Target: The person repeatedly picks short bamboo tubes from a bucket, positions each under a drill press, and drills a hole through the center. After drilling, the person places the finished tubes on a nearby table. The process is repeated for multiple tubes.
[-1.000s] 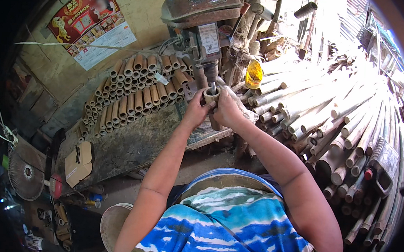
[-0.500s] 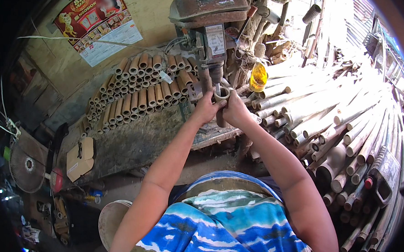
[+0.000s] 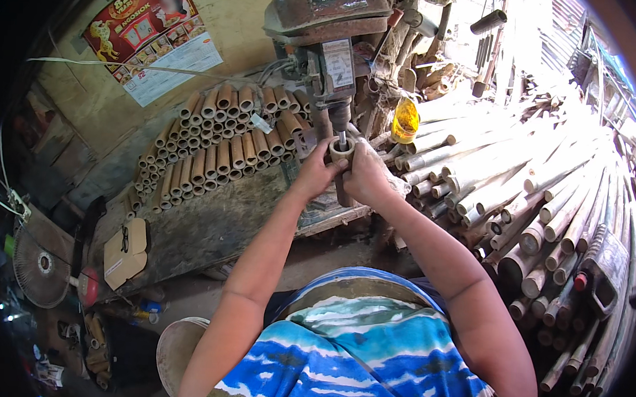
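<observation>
A short bamboo tube [image 3: 343, 190] stands upright under the drill press [image 3: 329, 16], its open end facing up. The drill bit [image 3: 342, 140] reaches down to the tube's mouth; how deep it sits inside I cannot tell. My left hand [image 3: 318, 173] grips the tube from the left, thumb across its front. From the right, my right hand [image 3: 366, 176] is closed round the same tube, its fingers partly hidden behind it. Cut bamboo tubes [image 3: 223, 154] lie stacked in rows on the workbench [image 3: 209, 218], left of the press.
Long bamboo poles [image 3: 491, 179] fill the right side, with a plastic jug [image 3: 605, 271] on them. A yellow container [image 3: 405, 122] hangs right of the press. An open cardboard box [image 3: 127, 253] with dark glasses lies on the bench; a fan [image 3: 43, 262] stands at far left.
Both hands and the bamboo tube have shifted slightly to the left under the bit. Both hands still hold the tube.
</observation>
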`<action>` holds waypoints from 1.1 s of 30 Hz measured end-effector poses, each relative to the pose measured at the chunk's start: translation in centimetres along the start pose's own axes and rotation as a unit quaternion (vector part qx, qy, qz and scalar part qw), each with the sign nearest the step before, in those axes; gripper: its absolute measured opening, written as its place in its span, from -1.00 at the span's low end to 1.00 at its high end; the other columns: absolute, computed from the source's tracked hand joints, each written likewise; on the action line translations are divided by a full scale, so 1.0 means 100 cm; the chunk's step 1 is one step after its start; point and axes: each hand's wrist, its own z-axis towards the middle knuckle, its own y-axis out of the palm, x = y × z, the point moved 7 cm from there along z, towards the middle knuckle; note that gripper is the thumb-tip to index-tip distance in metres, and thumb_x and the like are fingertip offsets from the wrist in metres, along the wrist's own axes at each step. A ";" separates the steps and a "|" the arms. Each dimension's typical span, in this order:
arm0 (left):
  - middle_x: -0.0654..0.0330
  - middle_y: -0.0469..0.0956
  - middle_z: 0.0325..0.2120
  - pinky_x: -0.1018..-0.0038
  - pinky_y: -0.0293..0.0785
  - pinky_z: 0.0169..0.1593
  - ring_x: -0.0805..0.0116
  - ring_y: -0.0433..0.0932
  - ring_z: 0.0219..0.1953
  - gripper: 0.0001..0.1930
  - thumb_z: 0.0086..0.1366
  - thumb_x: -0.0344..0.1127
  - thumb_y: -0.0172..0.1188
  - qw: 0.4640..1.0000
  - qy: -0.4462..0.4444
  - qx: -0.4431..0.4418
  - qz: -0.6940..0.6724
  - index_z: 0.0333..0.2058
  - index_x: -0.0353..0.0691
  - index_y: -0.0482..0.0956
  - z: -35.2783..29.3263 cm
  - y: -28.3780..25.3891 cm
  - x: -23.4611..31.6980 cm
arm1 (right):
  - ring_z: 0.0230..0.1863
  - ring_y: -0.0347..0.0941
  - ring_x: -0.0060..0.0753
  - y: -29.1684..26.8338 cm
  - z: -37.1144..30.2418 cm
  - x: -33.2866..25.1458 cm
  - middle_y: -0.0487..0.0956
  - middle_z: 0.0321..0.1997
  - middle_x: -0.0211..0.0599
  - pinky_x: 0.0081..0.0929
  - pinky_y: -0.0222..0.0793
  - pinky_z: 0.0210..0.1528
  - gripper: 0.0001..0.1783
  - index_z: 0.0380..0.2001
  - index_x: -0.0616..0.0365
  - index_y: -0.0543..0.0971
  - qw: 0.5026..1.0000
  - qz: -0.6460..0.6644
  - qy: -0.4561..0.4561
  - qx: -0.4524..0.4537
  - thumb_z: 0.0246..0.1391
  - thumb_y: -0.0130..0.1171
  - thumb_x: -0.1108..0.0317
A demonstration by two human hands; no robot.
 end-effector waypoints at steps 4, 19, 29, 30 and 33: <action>0.17 0.52 0.13 0.37 0.35 0.27 0.36 0.47 0.18 -0.41 0.31 -0.47 0.32 0.999 -0.017 0.019 -0.047 0.28 -0.23 0.33 -0.004 -0.005 -0.001 | -0.01 0.48 0.46 0.009 0.007 -0.001 0.42 -0.01 0.47 0.12 0.46 0.00 -0.44 0.03 0.37 0.18 1.000 0.013 0.004 0.000 -0.04 0.14 0.51; 0.16 0.53 0.12 0.39 0.36 0.25 0.39 0.46 0.15 -0.41 0.32 -0.46 0.31 0.999 -0.016 0.023 0.041 0.29 -0.25 0.32 0.009 0.010 -0.003 | 0.00 0.49 0.46 -0.009 0.010 0.008 0.53 -0.17 0.47 0.08 0.43 0.07 -0.52 -0.06 0.41 0.21 0.998 0.049 0.019 -0.014 -0.04 0.12 0.51; 0.16 0.53 0.11 0.38 0.37 0.25 0.36 0.47 0.17 -0.43 0.31 -0.53 0.29 0.999 0.001 0.026 0.038 0.26 -0.25 0.33 -0.006 0.003 -0.004 | -0.03 0.52 0.44 0.004 0.002 0.001 0.53 -0.16 0.43 0.07 0.49 0.00 -0.45 -0.01 0.44 0.17 0.998 0.045 0.030 -0.025 -0.06 0.14 0.51; 0.15 0.53 0.11 0.38 0.37 0.25 0.36 0.47 0.17 -0.43 0.31 -0.53 0.29 0.999 0.002 0.028 0.036 0.26 -0.26 0.33 -0.007 0.003 -0.005 | -0.03 0.52 0.44 0.006 0.002 0.002 0.53 -0.16 0.43 0.06 0.49 0.00 -0.44 -0.01 0.44 0.17 0.998 0.039 0.030 -0.026 -0.07 0.15 0.51; 0.14 0.53 0.12 0.38 0.37 0.26 0.35 0.47 0.18 -0.42 0.31 -0.53 0.29 0.999 -0.002 0.033 0.010 0.27 -0.26 0.32 -0.010 0.000 -0.011 | -0.02 0.52 0.44 0.014 0.004 0.005 0.53 -0.16 0.43 0.06 0.49 0.00 -0.44 -0.02 0.44 0.17 0.999 0.027 0.037 -0.027 -0.07 0.16 0.50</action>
